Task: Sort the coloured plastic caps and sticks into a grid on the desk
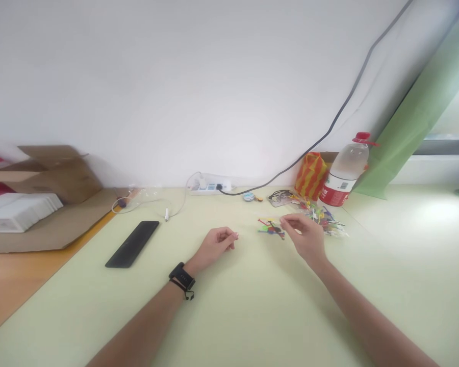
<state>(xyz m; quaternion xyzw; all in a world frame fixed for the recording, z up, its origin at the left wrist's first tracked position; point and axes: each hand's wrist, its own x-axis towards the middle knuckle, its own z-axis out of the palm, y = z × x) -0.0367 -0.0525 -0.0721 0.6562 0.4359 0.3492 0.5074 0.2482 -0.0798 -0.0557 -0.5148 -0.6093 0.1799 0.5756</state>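
A small pile of colourful thin plastic pieces (271,229) lies on the pale green table, in red, yellow, green, blue and black. Just right of it is my right hand (305,238), its thumb and fingertips pinched together at the pile's edge. Whatever that pinch holds, if anything, is too small to make out. To the left of the pile, my left hand (214,247) rests low over the table with fingers curled in and thumb against them. A tiny pale spot shows at its fingertips, and I cannot tell what it is. A black watch (182,276) is on the left wrist.
Behind my right hand lies a clear bag of similar pieces (327,219), near a large bottle (340,176) and a red-yellow striped bag (310,176). A power strip (210,188) sits against the wall. At left are a black phone-like slab (133,244) and a cardboard box (65,178).
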